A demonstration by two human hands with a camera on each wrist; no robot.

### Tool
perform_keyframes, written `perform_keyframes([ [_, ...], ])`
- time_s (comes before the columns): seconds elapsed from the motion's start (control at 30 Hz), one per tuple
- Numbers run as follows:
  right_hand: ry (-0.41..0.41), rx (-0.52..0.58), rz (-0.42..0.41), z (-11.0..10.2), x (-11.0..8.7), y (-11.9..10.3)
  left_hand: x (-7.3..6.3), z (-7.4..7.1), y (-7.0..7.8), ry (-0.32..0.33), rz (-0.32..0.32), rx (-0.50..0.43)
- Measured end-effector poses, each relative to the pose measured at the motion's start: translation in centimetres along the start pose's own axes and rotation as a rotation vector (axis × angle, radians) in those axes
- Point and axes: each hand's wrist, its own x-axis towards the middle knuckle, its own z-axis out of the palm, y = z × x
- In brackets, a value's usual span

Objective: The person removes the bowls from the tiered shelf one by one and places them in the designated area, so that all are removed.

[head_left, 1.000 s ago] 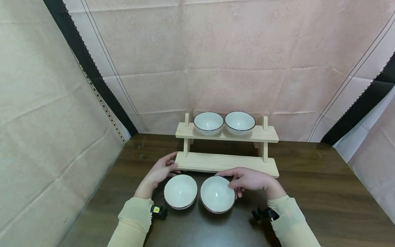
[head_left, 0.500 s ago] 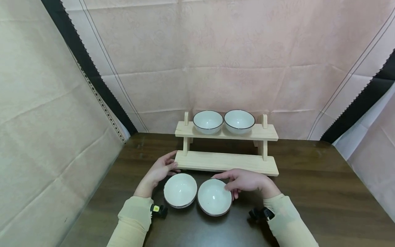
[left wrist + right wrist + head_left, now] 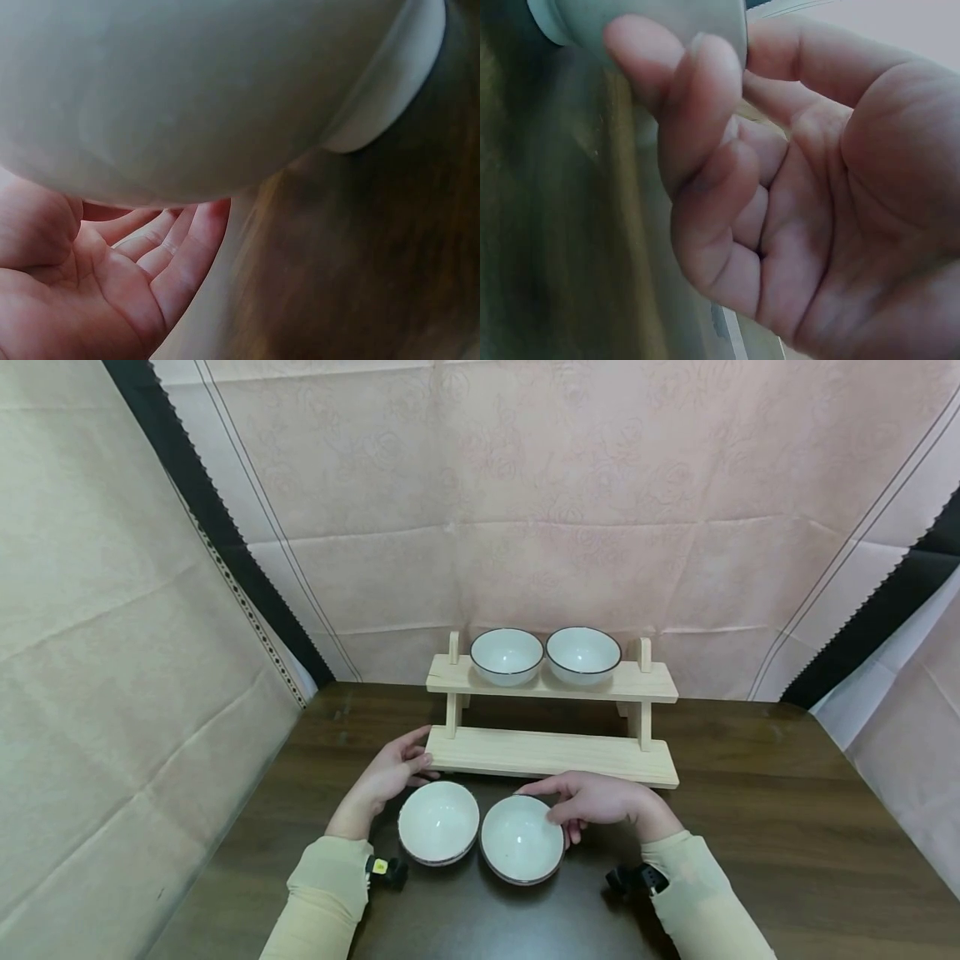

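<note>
My right hand (image 3: 603, 797) pinches the right rim of a white bowl (image 3: 521, 843), thumb at the inner side and fingers outside. In the right wrist view, curled fingers (image 3: 712, 97) lie against the bowl's outer wall (image 3: 585, 26). To its left stands another white bowl (image 3: 438, 822), close beside it. Behind that bowl, my left hand (image 3: 386, 772) rests at the left end of the wooden two-tier rack's lower shelf (image 3: 551, 756), fingers loosely extended. The left wrist view shows a bowl (image 3: 187, 90) hiding the fingertips of the left hand (image 3: 112, 277).
Two dark-rimmed white bowls, the left one (image 3: 506, 656) and the right one (image 3: 583, 656), sit side by side on the rack's upper shelf (image 3: 551, 688). Rack and front bowls stand on a dark wooden table (image 3: 757, 793). A pale cloth wall (image 3: 570, 527) rises behind.
My right hand has shifted the right front bowl slightly left and toward me, closer to the left one. Over the last half second it has stayed put. My left hand has not moved.
</note>
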Motion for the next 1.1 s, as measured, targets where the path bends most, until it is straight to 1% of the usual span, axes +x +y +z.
perform_keyframes([
  [0.3, 0.025, -0.007, 0.025, 0.11, -0.18, -0.25, 0.05, -0.02, -0.06, -0.005, 0.011, 0.005],
  [0.43, 0.033, -0.021, 0.026, 0.10, -0.37, -0.34, 0.10, -0.02, -0.18, 0.002, 0.002, -0.001],
  [0.6, 0.109, -0.090, 0.018, -0.02, -0.62, -0.61, 0.22, 0.00, -0.47, -0.010, 0.014, -0.015],
  [0.7, 0.139, -0.106, 0.026, -0.04, -0.67, -0.68, 0.30, -0.02, -0.63, -0.024, 0.021, -0.023],
  [1.1, 0.132, -0.120, 0.018, -0.22, -0.69, -0.58, 0.44, 0.03, -0.47, -0.003, 0.006, -0.027],
])
